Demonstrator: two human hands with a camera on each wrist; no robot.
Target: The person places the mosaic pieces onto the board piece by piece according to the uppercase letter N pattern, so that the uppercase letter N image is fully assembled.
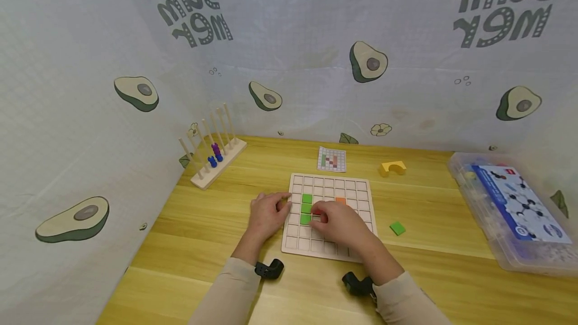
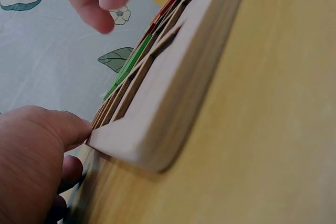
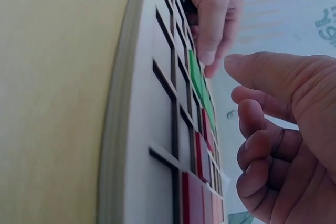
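A wooden grid board [image 1: 300,245] lies on the table, with green tiles [image 1: 306,208] in one column, a red tile [image 1: 317,211] beside them and an orange tile [image 1: 340,200]. My left hand [image 1: 266,215] rests at the board's left edge; its thumb touches that edge in the left wrist view. My right hand [image 1: 341,223] hovers above the board, covering part of it. In the right wrist view its thumb is extended and its fingers [image 3: 255,174] are loosely bent, with nothing visible between them. More red tiles [image 3: 193,198] show there in the grid.
A printed pattern card [image 1: 331,159] lies behind the board. Right of the board are a loose green tile [image 1: 397,228] and a yellow arch block [image 1: 393,168]. A plastic box [image 1: 492,229] stands far right, a peg stand [image 1: 207,178] with beads at the back left.
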